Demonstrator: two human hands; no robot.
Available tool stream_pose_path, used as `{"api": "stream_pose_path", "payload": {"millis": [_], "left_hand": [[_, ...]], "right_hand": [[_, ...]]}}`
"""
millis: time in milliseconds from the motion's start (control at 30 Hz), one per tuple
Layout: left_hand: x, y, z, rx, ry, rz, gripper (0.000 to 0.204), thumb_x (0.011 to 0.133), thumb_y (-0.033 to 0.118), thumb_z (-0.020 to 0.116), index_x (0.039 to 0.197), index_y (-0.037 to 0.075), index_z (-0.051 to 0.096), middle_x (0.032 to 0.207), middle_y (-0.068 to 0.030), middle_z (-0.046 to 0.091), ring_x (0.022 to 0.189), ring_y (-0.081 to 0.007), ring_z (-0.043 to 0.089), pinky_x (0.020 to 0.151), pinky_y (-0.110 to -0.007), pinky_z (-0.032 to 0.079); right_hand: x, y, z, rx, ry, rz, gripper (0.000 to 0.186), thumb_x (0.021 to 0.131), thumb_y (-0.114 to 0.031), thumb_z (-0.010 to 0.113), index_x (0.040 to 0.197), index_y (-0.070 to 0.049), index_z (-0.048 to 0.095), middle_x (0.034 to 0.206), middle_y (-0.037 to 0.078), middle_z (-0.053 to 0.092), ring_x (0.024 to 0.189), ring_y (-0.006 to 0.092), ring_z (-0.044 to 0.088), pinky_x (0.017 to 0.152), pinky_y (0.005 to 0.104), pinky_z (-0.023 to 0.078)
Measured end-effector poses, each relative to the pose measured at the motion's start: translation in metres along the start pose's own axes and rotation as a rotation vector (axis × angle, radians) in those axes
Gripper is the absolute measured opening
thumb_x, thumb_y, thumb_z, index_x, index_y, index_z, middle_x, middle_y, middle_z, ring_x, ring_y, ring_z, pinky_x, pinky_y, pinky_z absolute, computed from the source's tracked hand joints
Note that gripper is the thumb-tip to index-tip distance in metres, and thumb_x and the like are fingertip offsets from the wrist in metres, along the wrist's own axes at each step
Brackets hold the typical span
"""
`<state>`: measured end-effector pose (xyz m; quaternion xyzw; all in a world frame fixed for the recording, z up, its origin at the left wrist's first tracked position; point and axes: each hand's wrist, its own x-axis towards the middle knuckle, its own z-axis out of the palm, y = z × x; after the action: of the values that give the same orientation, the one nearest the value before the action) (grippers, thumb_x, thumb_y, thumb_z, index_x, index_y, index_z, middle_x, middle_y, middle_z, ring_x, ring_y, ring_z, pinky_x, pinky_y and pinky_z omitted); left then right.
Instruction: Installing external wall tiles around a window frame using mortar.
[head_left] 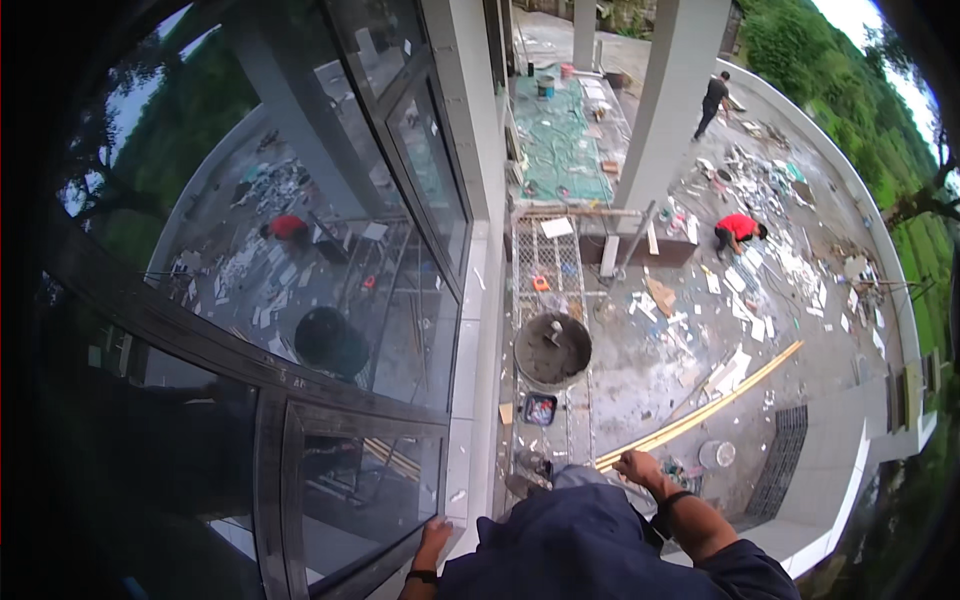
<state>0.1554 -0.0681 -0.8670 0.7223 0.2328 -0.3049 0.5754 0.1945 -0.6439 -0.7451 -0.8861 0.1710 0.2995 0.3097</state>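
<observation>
Two sets of fingers are seen, the left fingers [441,525] and the right fingers [625,462], with one black wristband [424,576] worn behind the left ones and a second band [672,498] behind the right. One pale ledge [463,440] is placed beside the left fingers. At least two yellow poles [710,398] are laid ahead of the right fingers, and one white bucket [717,455] is set to their right. Ahead and to their left, one large tub [550,384], one small tray [526,410] and one orange object [541,283] are counted. Farther ahead, two pillars [665,110], one green sheet [560,140] and two people [738,229] are found; pale scraps [757,328] are strewn beyond counting.
</observation>
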Motion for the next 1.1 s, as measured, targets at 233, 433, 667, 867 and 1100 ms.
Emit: {"api": "stream_pose_path", "payload": {"millis": [233,433,667,867,1100], "left_hand": [[-0.021,0.022,0.003,0.049,0.004,-0.069,0.038,0.09,0.015,0.061,0.121,-0.007,0.058,0.091,-0.0057,0.065,0.074,-0.012,0.06,0.068,-0.025,0.05],[-0.032,0.027,0.005,0.134,0.012,-0.04,0.042,0.088,0.015,0.06,0.124,-0.007,0.057,0.087,-0.0056,0.065,0.073,-0.0116,0.06,0.067,-0.025,0.048],[-0.023,0.025,0.012,0.152,-0.014,-0.062,0.047,0.085,0.014,0.062,0.126,-0.007,0.055,0.084,-0.0063,0.065,0.073,-0.0118,0.06,0.067,-0.025,0.048],[-0.009,0.031,0.018,0.082,-0.061,-0.073,0.046,0.086,0.013,0.063,0.126,-0.007,0.055,0.093,-0.0097,0.067,0.077,-0.0127,0.061,0.069,-0.026,0.049],[0.028,0.025,-0.005,0.077,-0.104,-0.195,0.045,0.085,0.014,0.064,0.125,-0.006,0.057,0.097,-0.0104,0.067,0.078,-0.0133,0.062,0.07,-0.027,0.051]], "right_hand": [[-0.002,-0.002,0.01,-0.1,-0.044,-0.005,0.02,0.073,-0.026,0.072,0.081,-0.008,0.068,0.074,0.012,0.069,0.074,0.0298,0.068,0.067,0.041,0.052],[-0.028,0.001,0.014,-0.152,-0.118,-0.019,0.022,0.075,-0.031,0.073,0.083,-0.01,0.073,0.073,0.01,0.07,0.07,0.0276,0.069,0.067,0.0387,0.052],[-0.034,0.015,0.021,-0.034,-0.03,0.04,0.025,0.081,-0.028,0.067,0.096,-0.009,0.068,0.084,0.012,0.07,0.079,0.0302,0.068,0.075,0.0411,0.052],[-0.031,0.031,0.01,-0.125,-0.001,0.01,0.025,0.077,-0.017,0.064,0.102,-0.01,0.065,0.096,0.018,0.068,0.093,0.0373,0.065,0.08,0.0453,0.051],[-0.01,0.02,-0.006,0.052,0.072,0.106,0.022,0.083,-0.026,0.065,0.094,-0.006,0.066,0.096,0.02,0.066,0.095,0.0356,0.064,0.078,0.0446,0.051]]}}
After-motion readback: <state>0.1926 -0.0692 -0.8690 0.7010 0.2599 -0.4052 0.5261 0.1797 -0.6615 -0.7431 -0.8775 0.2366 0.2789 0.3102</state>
